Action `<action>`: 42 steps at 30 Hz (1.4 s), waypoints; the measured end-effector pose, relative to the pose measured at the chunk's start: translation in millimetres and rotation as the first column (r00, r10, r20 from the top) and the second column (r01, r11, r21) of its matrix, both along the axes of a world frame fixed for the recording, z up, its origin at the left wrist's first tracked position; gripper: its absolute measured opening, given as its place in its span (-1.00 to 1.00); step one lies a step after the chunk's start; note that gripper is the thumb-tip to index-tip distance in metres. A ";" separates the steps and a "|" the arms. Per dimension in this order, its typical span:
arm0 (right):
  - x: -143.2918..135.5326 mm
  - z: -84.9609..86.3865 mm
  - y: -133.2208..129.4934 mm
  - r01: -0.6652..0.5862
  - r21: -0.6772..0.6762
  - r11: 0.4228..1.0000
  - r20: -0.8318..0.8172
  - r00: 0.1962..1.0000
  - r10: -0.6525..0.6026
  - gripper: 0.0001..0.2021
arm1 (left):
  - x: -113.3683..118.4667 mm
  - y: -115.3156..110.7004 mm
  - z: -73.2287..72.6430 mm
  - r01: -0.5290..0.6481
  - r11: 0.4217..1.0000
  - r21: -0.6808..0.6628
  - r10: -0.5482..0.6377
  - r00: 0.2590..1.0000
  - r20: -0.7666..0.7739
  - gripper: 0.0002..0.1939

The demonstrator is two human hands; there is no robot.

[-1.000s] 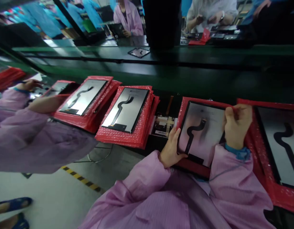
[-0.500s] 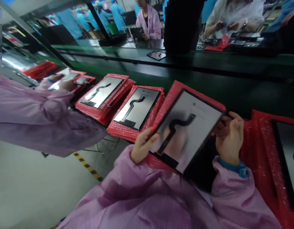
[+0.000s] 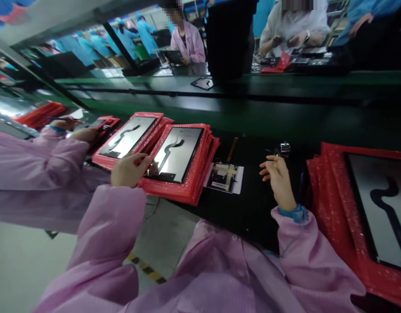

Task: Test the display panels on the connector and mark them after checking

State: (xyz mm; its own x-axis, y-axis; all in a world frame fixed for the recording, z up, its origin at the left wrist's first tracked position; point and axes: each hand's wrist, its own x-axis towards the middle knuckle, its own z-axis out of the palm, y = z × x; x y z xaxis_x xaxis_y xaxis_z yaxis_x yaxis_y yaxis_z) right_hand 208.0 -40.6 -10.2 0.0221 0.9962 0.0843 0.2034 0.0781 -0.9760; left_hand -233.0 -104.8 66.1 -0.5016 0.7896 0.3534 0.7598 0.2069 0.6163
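Note:
My left hand [image 3: 130, 169] is at the left edge of a display panel [image 3: 177, 152] with a black flex cable, its fingers curled together. Whether they still grip anything is hidden. The panel lies on a stack of red bubble bags [image 3: 183, 191]. Over the dark table, my right hand [image 3: 278, 180] is open and holds nothing, fingers apart. Just beyond its fingertips is a small shiny metal device [image 3: 284, 149], possibly a tally counter. Between the stacks, a dark part with tape and a label [image 3: 223, 176] rests on a white sheet [image 3: 239, 180].
To the right stands another red bag stack [image 3: 330, 195] topped with a display panel [image 3: 382, 208]. A second left stack [image 3: 104, 161] adjoins mine. A brown stick [image 3: 233, 149] lies behind the white sheet. A co-worker's sleeve [image 3: 57, 156] is close on the left.
The panel and red bag that both hands held have moved left and down onto the nearer stack. My right hand has let go, and the table between the stacks has come into view.

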 end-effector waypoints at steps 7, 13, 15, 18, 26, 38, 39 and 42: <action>-7.4 -13.4 -3.8 -0.123 0.077 0.989 0.461 0.884 0.074 -0.83 | 69.9 -17.0 -14.8 0.258 0.949 0.181 -0.153 0.880 -0.450 -0.83; -11.9 -11.7 -54.3 -0.184 0.127 0.975 0.678 0.733 0.050 -0.71 | 222.4 -41.8 -55.7 0.878 0.474 0.058 -0.809 0.461 -0.364 -0.79; -4.7 -14.4 -83.2 -0.137 0.155 0.978 0.712 0.702 -0.014 -0.65 | 261.3 -48.2 -73.4 0.945 0.320 0.069 -0.891 0.325 -0.318 -0.79; 14.2 -18.0 -129.2 -0.019 0.337 0.941 0.731 0.636 -0.248 -0.62 | 300.6 -59.5 -91.0 0.964 0.230 0.130 -0.953 0.250 -0.170 -0.82; 66.8 -1.0 -196.0 0.434 0.730 0.528 0.551 0.085 -0.830 -0.62 | 329.8 -72.3 -95.5 0.990 0.077 0.115 -0.989 0.062 0.134 -0.83; 101.1 32.6 -209.5 0.336 0.600 0.726 0.594 0.422 -0.685 -0.68 | 376.5 -46.2 -68.3 0.890 0.288 0.354 -0.603 -0.119 0.789 -0.62; 105.4 36.1 -212.2 0.310 0.597 0.740 0.607 0.428 -0.669 -0.66 | 380.2 -44.2 -66.3 0.877 0.302 0.374 -0.560 -0.155 0.814 -0.60; 113.2 45.0 -214.0 0.274 0.639 0.718 0.573 0.453 -0.683 -0.72 | 390.4 -38.6 -59.3 0.860 0.316 0.401 -0.444 -0.240 0.864 -0.51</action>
